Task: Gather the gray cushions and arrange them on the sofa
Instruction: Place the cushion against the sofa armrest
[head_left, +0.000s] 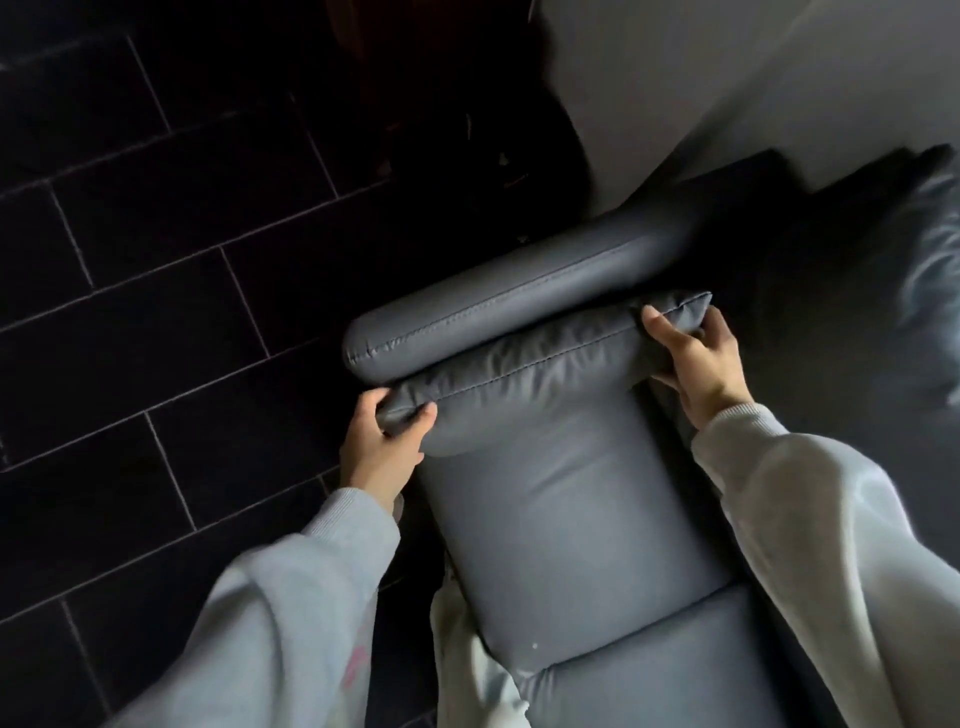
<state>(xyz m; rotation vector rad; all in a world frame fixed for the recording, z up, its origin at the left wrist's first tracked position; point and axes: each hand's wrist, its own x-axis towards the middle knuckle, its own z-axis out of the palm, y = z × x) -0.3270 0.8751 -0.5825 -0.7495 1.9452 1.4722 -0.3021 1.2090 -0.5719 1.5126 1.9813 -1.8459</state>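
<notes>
Gray leather cushion (540, 364) is clamped at both ends by my left hand (379, 441) and right hand (691, 358); placing step, next I press it against the gray padded sofa armrest (498, 291).

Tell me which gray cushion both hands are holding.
The wrinkled cushion beside the armrest; left hand and right hand pinch its ends.

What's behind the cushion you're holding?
Directly behind the gray cushion, held by left hand and right hand, lies the padded sofa armrest. Beyond: dark tiled floor; underneath is hidden.
</notes>
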